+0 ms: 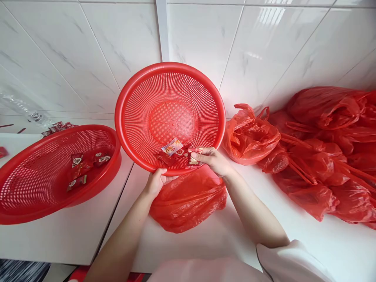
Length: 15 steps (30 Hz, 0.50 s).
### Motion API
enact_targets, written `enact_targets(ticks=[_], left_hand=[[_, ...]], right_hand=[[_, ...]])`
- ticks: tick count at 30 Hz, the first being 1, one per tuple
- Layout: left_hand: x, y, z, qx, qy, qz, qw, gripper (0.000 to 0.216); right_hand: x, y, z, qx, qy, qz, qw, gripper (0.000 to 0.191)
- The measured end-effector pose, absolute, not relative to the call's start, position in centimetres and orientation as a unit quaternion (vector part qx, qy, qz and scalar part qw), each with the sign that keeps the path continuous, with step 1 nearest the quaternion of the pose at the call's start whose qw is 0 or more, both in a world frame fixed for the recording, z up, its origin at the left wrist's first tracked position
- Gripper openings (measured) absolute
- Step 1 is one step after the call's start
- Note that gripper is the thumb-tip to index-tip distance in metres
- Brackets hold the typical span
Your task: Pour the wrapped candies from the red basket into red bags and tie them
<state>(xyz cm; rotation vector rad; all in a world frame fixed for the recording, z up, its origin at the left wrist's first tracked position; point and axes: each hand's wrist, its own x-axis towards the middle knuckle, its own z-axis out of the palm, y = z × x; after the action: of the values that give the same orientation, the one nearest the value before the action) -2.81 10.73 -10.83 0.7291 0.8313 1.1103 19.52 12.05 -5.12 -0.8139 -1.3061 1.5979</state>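
Observation:
A round red perforated basket [152, 90] is tilted up against the tiled wall, its lower rim held by my left hand [156, 181], whose fingers are curled shut on the rim. A few small wrapped sweets [172, 146] lie at the basket's low edge. My right hand [212, 159] reaches over the rim with its fingers pinched on a red sweet wrapper [193, 158]. Under both hands lies a crumpled red plastic bag [188, 201] on the white counter.
A second red perforated basket [17, 196] with several sweets sits on the counter at left. A heap of red plastic bags [320, 156] fills the right side. More sweets [57, 127] lie behind the left basket. The counter's front edge is near me.

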Motion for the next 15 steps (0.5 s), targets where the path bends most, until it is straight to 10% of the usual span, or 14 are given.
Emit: enact_targets(ticks=[10, 15], left_hand=[[-2.7, 10.4, -10.6, 0.338, 0.385, 0.491, 0.704, 0.030], [-2.8, 10.5, -10.7, 0.337, 0.390, 0.493, 0.701, 0.035]], right_hand=[[20.5, 12.3, -4.8, -0.362, -0.664, 0.522, 0.394, 0.031], [21.6, 11.2, -3.6, -0.389, -0.832, 0.353, 0.182, 0.023]])
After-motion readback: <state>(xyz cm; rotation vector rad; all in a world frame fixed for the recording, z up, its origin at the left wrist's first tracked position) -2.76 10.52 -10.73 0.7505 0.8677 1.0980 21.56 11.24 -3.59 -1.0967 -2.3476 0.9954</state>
